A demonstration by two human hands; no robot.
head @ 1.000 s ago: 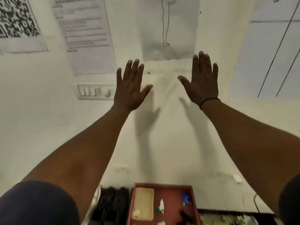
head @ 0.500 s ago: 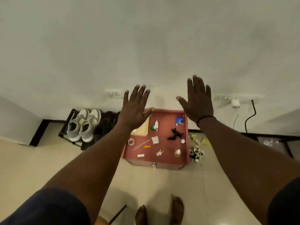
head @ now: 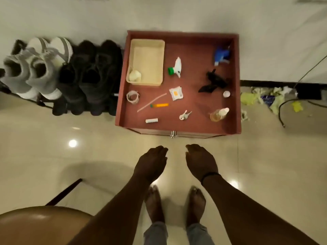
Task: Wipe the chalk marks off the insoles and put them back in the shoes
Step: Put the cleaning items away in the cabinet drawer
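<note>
- 2 bare hands hang low in the centre of the frame over a glossy cream tiled floor (head: 44, 156): the left hand (head: 152, 164) and the right hand (head: 200, 161), both back-up, fingers loosely drooped and relaxed, holding nothing. A thin black band circles the right wrist.
- 2 bare feet stand below the hands, with grey trouser hems at the bottom edge.
- 2 pairs of shoes sit side by side on a dark rack at the upper left: 1 pair of grey-and-white sneakers (head: 35, 68) at the far left and 1 pair of black sneakers (head: 88, 75) just beside the red tray. No insoles can be made out; the shoe openings are dark.
- 1 square red-brown tray top (head: 237, 103) with raised walls stands in the upper centre, a small metal knob on the front below it.
- Inside it: 1 cream rectangular plastic basket (head: 146, 50) at the upper left, holding 1 crumpled pale cloth (head: 134, 75) in its near corner.
- 2 spray heads: 1 white with a green collar (head: 175, 68), 1 blue (head: 222, 55).
- 1 clear bottle of amber liquid (head: 218, 114) lying at the lower right.
- 1 short white chalk stick (head: 151, 120), 1 orange pen (head: 160, 105), 1 thin pale tube (head: 150, 103).
- 1 white sachet (head: 176, 93), 1 black clip-like object (head: 214, 82).
- Crumpled yellow-green papers (head: 261, 98) litter the floor at the right.
- 1 rounded tan cushion (head: 35, 225) fills the lower left.
</note>
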